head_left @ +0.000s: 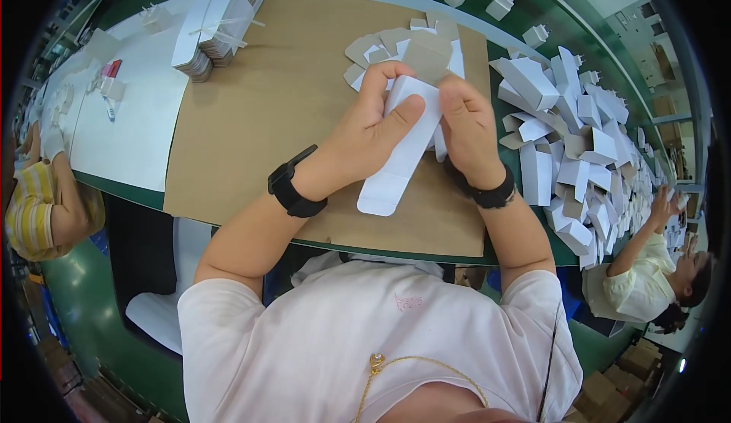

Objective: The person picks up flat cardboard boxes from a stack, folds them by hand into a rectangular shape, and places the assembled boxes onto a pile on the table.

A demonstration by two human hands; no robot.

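A small white paper box [402, 168], long and narrow, is held over the brown board in the middle of the bench. One end flap of it points down toward me, and a grey-brown inner flap [426, 54] stands up at its far end. My left hand [354, 137] is closed around its left side, the thumb lying across the white face. At the upper right edge my right hand [470, 130] pinches the box, its fingertips partly hidden. Just beyond both hands lie several loose flat white box blanks [369, 48].
Brown board [244, 134] covers the bench before me. At far left sits a banded stack of flat boxes [217, 27] beside white sheets [145, 134]. A heap of folded white boxes [571, 149] fills the right. White plug adapters [499, 6] line the far side. People work at both sides.
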